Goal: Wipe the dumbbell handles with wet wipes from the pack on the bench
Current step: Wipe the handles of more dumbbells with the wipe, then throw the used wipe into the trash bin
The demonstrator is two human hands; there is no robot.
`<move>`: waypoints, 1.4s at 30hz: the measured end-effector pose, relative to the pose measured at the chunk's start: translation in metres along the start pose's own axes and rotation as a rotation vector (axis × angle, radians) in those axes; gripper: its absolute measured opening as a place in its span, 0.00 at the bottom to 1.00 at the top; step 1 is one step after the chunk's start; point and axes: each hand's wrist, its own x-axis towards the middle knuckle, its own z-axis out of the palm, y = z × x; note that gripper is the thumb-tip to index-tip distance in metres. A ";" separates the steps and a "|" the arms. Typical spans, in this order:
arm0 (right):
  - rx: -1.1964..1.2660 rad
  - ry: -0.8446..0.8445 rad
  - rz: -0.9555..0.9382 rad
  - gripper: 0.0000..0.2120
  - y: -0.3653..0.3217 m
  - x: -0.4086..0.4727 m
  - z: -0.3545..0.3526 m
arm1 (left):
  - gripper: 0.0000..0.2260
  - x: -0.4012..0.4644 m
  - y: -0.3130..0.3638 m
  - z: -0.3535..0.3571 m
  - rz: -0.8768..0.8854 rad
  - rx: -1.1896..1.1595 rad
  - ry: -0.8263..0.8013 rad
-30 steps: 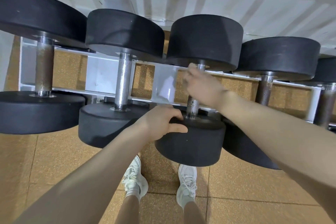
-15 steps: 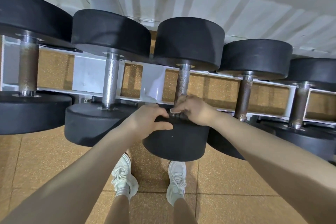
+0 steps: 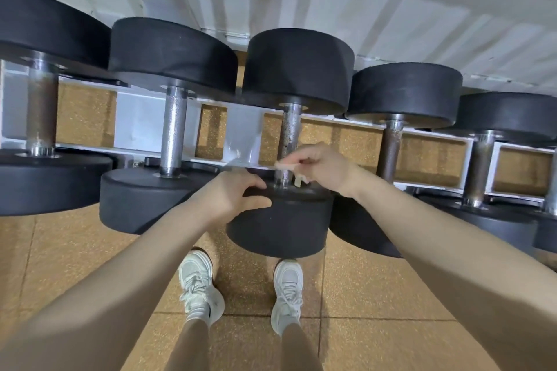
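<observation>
the person looks down at a row of black dumbbells on a white rack, above a tan speckled floor. the middle dumbbell lies with its near head toward the person and its far head up by the white wall.

the left hand rests on the near head of that dumbbell, at its left upper edge; its fingers are curled over the rim onto the flat inner face and the thumb lies along the round side, so the hand grips the head.

the right hand is at the low end of the handle, just above the near head. its fingers are narrow, bent inward and pinching a small pale wipe against the bar. a flat edge of the wipe sticks out to the left of the fingertips, and a small scrap of it hangs below the hand beside the bar. how far the wipe goes round the handle cannot be told. the handle above the hand is bare, grey metal with brown rust spots.

left of it lie two more dumbbells, one with a shiny bar and one with a rusty bar. to the right lie more, with dark brown bars.

below, two white shoes stand on the floor, the right one under the near head. both forearms are bare.
</observation>
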 end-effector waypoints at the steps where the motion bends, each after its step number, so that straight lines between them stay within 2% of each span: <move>1: 0.234 0.066 0.034 0.15 -0.007 -0.006 -0.007 | 0.21 -0.002 0.005 -0.002 -0.017 0.001 0.003; 2: 0.447 0.080 0.040 0.16 -0.013 -0.012 -0.013 | 0.23 -0.006 0.012 -0.005 -0.024 -0.021 0.016; 4: 0.719 0.016 0.013 0.16 -0.028 -0.026 -0.021 | 0.24 -0.014 0.033 -0.012 0.010 -0.177 0.056; 7: 0.941 -0.070 -0.014 0.18 -0.054 -0.055 -0.026 | 0.15 -0.035 0.077 -0.031 0.055 -0.502 0.161; 10: 0.995 -0.096 -0.028 0.19 -0.087 -0.097 -0.032 | 0.08 -0.063 0.118 -0.050 0.033 -0.696 0.240; 13: 0.938 -0.070 -0.032 0.22 -0.114 -0.145 -0.034 | 0.05 -0.099 0.146 -0.062 0.092 -0.760 0.233; 16: 0.884 -0.001 -0.046 0.25 -0.124 -0.187 -0.028 | 0.06 -0.130 0.160 -0.067 0.125 -0.712 0.172; 18: 0.938 0.056 -0.048 0.24 -0.121 -0.212 -0.019 | 0.01 -0.144 0.162 -0.065 0.093 -0.664 0.077; 22: 1.043 0.280 -0.005 0.16 -0.099 -0.256 0.011 | 0.08 -0.165 0.168 -0.048 0.016 -0.567 -0.041; 25: 1.214 0.442 0.012 0.09 -0.085 -0.298 0.032 | 0.08 -0.182 0.190 -0.028 0.058 -0.453 -0.105; 28: 1.319 0.561 -0.031 0.08 -0.068 -0.347 0.040 | 0.09 -0.200 0.231 -0.001 0.136 -0.333 -0.246; 31: 1.330 0.760 -0.010 0.08 -0.044 -0.398 0.042 | 0.11 -0.205 0.273 0.029 0.198 -0.231 -0.367; 34: 1.309 0.956 0.060 0.10 -0.009 -0.465 0.047 | 0.10 -0.213 0.328 0.081 0.313 -0.040 -0.482; 37: 1.265 1.058 0.088 0.11 0.038 -0.532 0.054 | 0.08 -0.229 0.381 0.153 0.416 0.111 -0.640; 40: 1.261 1.127 0.162 0.10 0.094 -0.602 0.061 | 0.10 -0.245 0.431 0.240 0.414 0.145 -0.745; 42: 1.243 1.155 0.235 0.10 0.134 -0.652 0.060 | 0.09 -0.252 0.469 0.303 0.334 0.104 -0.762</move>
